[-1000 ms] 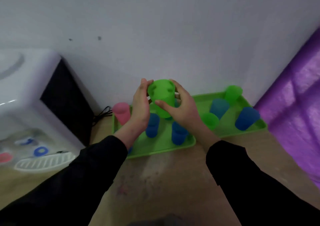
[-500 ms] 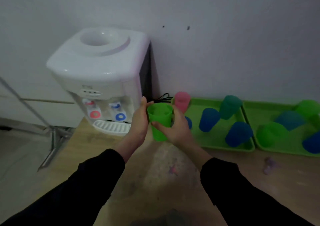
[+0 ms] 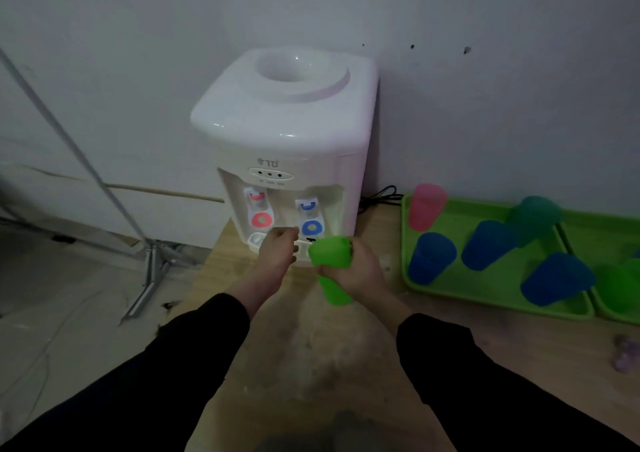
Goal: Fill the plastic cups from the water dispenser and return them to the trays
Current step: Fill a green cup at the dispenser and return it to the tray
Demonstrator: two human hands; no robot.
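1. Green cup (image 3: 329, 254) is gripped in the right hand (image 3: 363, 273), fingers wrapped round its side. It is off the counter (image 3: 311, 354), just in front of the water dispenser (image 3: 287, 132) and below the blue tap (image 3: 311, 227). It looks tilted, though blur hides its mouth.
2. The left hand (image 3: 277, 252) holds nothing, its fingers loosely bent. It hovers at the drip tray (image 3: 255, 240), between the red tap (image 3: 261, 219) and the blue one.
3. Level the cup first, then bring its rim squarely under the blue spout. A leaning mouth would likely catch only part of the stream.
4. Grip gently, since thin plastic probably flexes and a squeeze would push water out.
5. The free left hand seems best placed to work the lever.
6. Stop short of the brim, because the cup must then travel right to the green tray (image 3: 406, 240), where a pink cup (image 3: 426, 207) and blue cups (image 3: 431, 259) stand.
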